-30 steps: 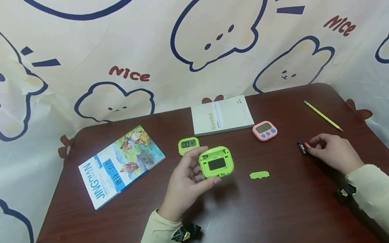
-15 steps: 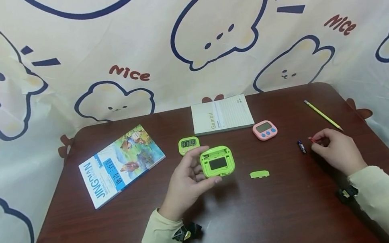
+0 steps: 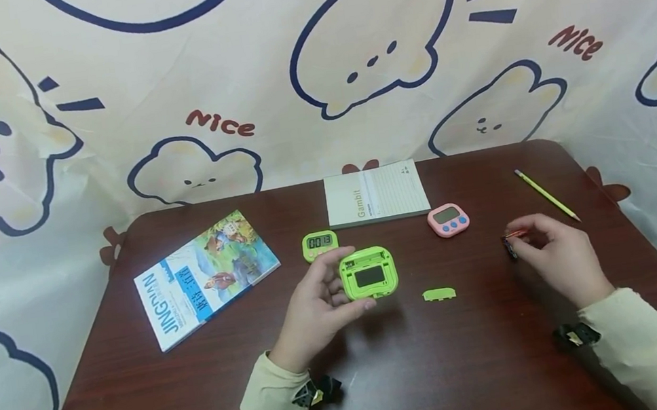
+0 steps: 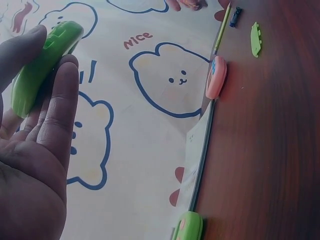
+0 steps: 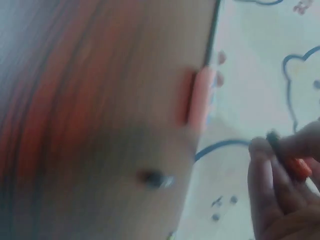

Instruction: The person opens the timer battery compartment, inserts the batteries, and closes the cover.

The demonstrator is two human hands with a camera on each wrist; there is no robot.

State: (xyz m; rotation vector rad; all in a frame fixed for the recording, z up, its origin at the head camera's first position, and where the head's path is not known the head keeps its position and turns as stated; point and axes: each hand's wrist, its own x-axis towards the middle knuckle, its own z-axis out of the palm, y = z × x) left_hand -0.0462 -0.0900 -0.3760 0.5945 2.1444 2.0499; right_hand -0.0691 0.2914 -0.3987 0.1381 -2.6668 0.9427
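Observation:
My left hand [image 3: 310, 306] grips a lime-green digital timer [image 3: 386, 283] in mid-air, its back toward me and the battery bay uncovered. The left wrist view shows that timer [image 4: 62, 42] edge-on between thumb and fingers. Out to the right, my right hand [image 3: 568, 261] pinches a small red-and-dark battery [image 3: 515, 234]; in the right wrist view the battery's red end [image 5: 300, 169] shows between thumb and fingers. Just below it a dark battery [image 3: 511, 251] lies on the table, apart from the fingers in the right wrist view. Between the hands lies the green battery cover [image 3: 439, 294].
Behind the held timer stands a second green timer [image 3: 319, 243], its display lit. A pink timer [image 3: 448, 220] lies near a lined notepad [image 3: 376, 193]. To the left is a picture-covered book [image 3: 208, 279], to the right a yellow-green pencil [image 3: 545, 195]. A cartoon-printed sheet [image 3: 263, 69] hangs behind the table.
My right hand has first drawn the red battery away from the dark one, then lifted it and turned it, with its end now pointing left. The left hand holds nearly still.

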